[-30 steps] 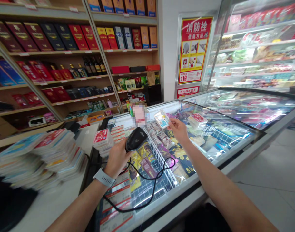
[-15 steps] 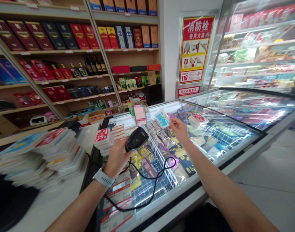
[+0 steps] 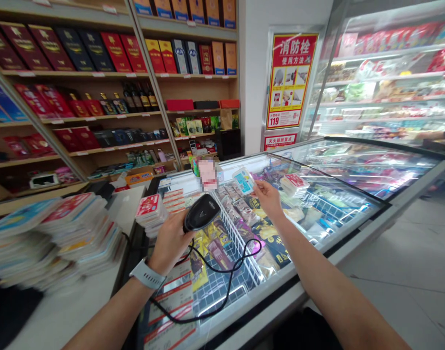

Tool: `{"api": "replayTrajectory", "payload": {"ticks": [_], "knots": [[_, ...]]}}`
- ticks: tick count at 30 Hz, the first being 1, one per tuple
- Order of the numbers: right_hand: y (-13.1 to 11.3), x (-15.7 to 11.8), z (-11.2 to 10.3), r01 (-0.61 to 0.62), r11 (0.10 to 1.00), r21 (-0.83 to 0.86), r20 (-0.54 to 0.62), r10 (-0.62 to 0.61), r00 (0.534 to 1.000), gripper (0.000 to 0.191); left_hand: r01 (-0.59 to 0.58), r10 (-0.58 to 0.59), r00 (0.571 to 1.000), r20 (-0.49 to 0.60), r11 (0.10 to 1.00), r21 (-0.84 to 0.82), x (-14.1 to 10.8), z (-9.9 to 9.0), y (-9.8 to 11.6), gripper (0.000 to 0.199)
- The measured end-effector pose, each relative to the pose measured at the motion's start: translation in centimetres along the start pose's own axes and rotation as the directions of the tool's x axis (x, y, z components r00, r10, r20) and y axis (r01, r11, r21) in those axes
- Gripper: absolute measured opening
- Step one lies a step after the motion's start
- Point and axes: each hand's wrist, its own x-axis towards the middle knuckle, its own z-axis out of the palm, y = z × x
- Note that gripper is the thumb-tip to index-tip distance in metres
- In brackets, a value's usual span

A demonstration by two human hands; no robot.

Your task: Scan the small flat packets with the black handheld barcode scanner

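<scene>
My left hand (image 3: 169, 243) grips a black handheld barcode scanner (image 3: 202, 213), whose nose points up and to the right. A black coiled cable (image 3: 225, 297) runs from it and loops over the freezer's glass lid. My right hand (image 3: 268, 198) pinches a small white and blue card-like packet (image 3: 243, 181) by its lower corner, holding it up a short way beyond the scanner's nose. The two are apart. A blurred-out item (image 3: 207, 175) stands behind the packet. A grey watch band (image 3: 147, 274) circles my left wrist.
A chest freezer with a glass lid (image 3: 328, 214) full of packaged food lies under my hands. Tall stacks of packets (image 3: 62, 238) sit on the white counter at left. Liquor-box shelves fill the back wall, a lit chiller stands right, and another person's forearm (image 3: 436, 134) shows beyond it.
Both hands and the scanner have shifted slightly left and down in view, along with a small turn of the camera. Each hand keeps the same hold.
</scene>
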Motion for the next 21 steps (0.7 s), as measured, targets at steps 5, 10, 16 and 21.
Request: {"api": "replayTrajectory", "payload": {"ticks": [5,10,16,21], "knots": [[0.3,0.6,-0.8,0.007,1.0,-0.013,-0.058,-0.007,0.998,0.053,-0.042,0.042,0.999,-0.007,0.999,-0.02,-0.1,0.0,-0.3,0.039],[0.1,1.9,-2.4,-0.008,1.0,-0.001,-0.173,0.007,0.985,0.056,-0.044,0.043,0.999,-0.02,0.999,-0.022,-0.2,0.0,-0.6,0.037],[-0.3,3.1,-6.4,0.013,0.989,-0.145,-0.246,-0.049,0.968,0.047,-0.023,0.023,1.0,-0.013,0.999,-0.026,-0.2,-0.4,-0.2,0.038],[-0.6,4.0,-11.6,-0.06,0.921,-0.384,-0.345,-0.083,0.935,0.043,-0.048,0.048,0.999,-0.006,0.999,-0.015,-0.3,-0.3,-0.4,0.038]]}}
